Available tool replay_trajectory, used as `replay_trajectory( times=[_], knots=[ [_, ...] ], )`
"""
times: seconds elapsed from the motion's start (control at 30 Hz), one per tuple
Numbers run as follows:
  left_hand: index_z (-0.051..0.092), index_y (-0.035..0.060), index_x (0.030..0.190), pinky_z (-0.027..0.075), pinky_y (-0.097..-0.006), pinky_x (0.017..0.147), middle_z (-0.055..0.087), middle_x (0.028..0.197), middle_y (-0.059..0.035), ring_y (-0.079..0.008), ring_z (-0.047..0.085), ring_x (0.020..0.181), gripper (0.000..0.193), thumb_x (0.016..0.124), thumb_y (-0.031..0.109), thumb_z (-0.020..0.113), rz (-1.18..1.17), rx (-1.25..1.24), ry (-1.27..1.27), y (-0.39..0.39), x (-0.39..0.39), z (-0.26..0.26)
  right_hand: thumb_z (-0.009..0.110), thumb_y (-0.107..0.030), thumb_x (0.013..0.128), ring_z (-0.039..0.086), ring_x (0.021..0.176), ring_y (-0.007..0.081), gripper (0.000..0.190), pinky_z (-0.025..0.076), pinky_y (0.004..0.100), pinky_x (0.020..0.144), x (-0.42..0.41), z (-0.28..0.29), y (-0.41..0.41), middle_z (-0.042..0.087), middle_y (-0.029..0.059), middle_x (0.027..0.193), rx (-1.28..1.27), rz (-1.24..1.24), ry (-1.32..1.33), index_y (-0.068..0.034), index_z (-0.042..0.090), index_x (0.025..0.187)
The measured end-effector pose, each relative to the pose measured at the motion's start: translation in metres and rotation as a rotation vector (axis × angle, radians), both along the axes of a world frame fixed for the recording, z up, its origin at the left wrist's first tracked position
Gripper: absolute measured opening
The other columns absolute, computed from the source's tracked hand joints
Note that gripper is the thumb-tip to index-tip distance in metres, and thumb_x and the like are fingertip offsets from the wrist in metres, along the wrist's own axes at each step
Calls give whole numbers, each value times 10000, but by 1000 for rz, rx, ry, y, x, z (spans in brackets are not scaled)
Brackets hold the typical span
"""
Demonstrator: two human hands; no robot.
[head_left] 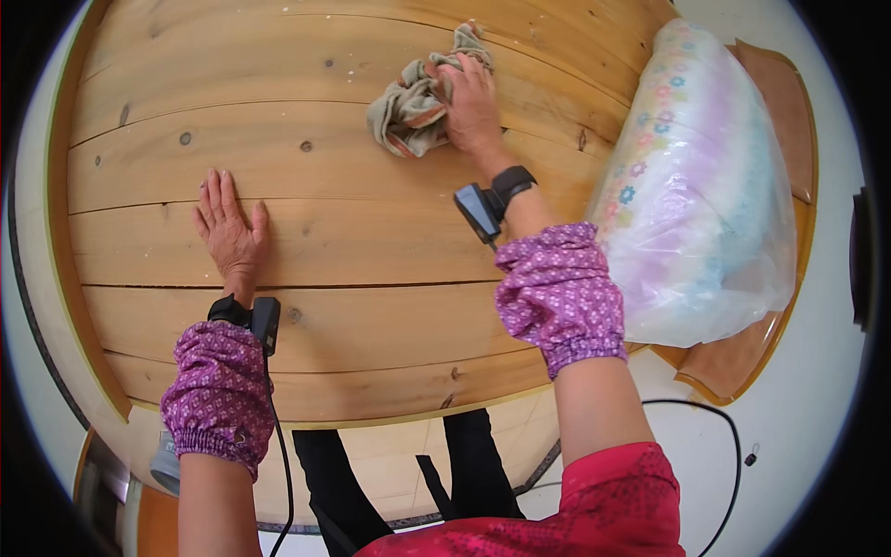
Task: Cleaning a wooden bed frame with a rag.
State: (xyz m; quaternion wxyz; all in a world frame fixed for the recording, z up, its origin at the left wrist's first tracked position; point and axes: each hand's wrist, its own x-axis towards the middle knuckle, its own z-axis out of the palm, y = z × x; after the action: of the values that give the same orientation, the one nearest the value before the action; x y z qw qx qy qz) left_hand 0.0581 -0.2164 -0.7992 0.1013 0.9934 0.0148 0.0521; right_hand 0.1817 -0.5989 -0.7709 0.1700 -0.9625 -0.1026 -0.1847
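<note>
A wide surface of wooden planks point(348, 237) with knots and small white specks lies before me. My right hand point(475, 104) presses a crumpled grey-beige cloth with reddish stripes point(411, 115) against the planks near their upper middle. The fingers lie over the cloth's right part, so some of it is hidden. Flat on the boards at the left rests my left hand point(228, 226), its fingers slightly apart and holding nothing. Both forearms wear purple patterned sleeve covers, and a dark strapped device sits at each wrist.
A clear plastic bag of pastel bedding point(696, 188) stands along the right edge, partly over a brown panel with an orange-yellow rim point(779, 118). A raised wooden board point(62, 209) borders the left side. Black cables point(738, 445) hang at the left wrist and lower right.
</note>
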Motion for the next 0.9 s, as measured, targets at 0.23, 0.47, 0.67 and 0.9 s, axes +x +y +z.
replay_trajectory(
  times=[0.23, 0.47, 0.67, 0.9],
  knots=[
    [265, 143, 1528, 121, -518, 1184, 244, 1599, -70, -284, 203, 1476, 737, 908, 449, 520, 8, -28, -36, -5, 19, 4, 543, -76, 833, 602, 1095, 409, 360, 466, 445, 958, -79, 17, -249, 660, 233, 1150, 111, -641, 284, 20, 627, 1169],
    [255, 127, 1531, 105, -505, 1185, 226, 1603, -85, -292, 184, 1481, 711, 924, 408, 496, 6, 13, 7, 5, 25, 24, 605, -216, 835, 568, 1051, 372, 295, 436, 449, 921, 27, -6, -61, 641, 186, 1062, 122, -383, 168, -27, 664, 1053],
    [257, 118, 1528, 82, -501, 1188, 224, 1603, -98, -303, 181, 1480, 720, 912, 386, 515, -1, -8, 24, -16, 22, 31, 651, -253, 798, 503, 1190, 336, 296, 405, 494, 990, 84, 30, 184, 568, 149, 1234, 147, 522, 44, -142, 671, 1072],
    [280, 105, 1517, 105, -520, 1184, 234, 1600, -105, -302, 201, 1474, 785, 853, 408, 568, 4, 1, 69, 41, 44, 53, 551, -309, 963, 642, 927, 324, 337, 489, 437, 798, 89, 63, -31, 685, 157, 1065, -78, -135, 405, -102, 615, 1221]
  ],
)
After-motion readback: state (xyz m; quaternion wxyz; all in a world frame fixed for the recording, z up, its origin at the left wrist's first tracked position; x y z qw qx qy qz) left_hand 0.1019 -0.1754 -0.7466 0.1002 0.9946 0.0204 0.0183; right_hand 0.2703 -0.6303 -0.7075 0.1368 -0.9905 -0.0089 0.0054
